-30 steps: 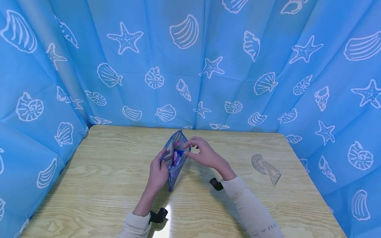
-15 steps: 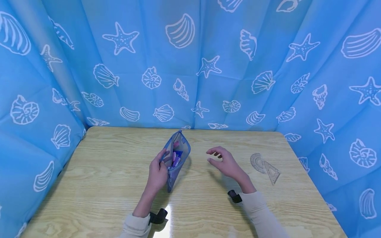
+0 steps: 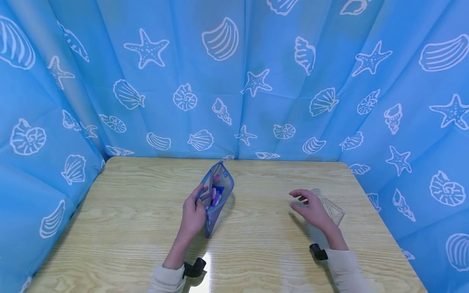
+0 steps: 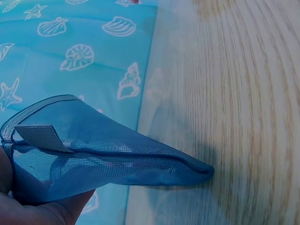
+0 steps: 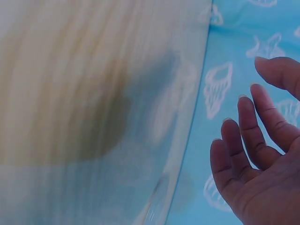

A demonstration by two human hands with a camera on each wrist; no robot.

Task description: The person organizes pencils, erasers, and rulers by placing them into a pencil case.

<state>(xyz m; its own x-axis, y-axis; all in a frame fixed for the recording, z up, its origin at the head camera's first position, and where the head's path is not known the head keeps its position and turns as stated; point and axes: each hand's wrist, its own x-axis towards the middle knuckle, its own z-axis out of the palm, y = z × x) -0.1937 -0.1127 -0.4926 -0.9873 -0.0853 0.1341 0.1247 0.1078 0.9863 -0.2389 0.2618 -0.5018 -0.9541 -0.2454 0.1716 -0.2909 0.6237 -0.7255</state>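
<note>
A blue mesh zip pouch [image 3: 214,215] stands tilted on the table, its mouth open upward. My left hand [image 3: 194,211] grips its left side near the mouth, thumb and fingers on the rim; in the left wrist view the mesh wall [image 4: 108,164] and the hand [image 4: 37,211] show close up. Inside lie small purple and pink items [image 3: 216,197] whose kind I cannot make out. My right hand [image 3: 311,209] hovers above the table on the right, fingers loosely bent and holding nothing. Beneath and behind it is a clear set square [image 3: 335,211], beside a partly hidden protractor [image 3: 316,192].
The wooden table [image 3: 146,236] runs back to a blue curtain [image 3: 220,81] printed with white shells and starfish, which also hangs along both sides. Wrist cameras [image 3: 195,267] sit on both arms.
My right hand has left the pouch's mouth and moved right until it is over the protractor and set square. The left hand keeps its grip on the pouch.
</note>
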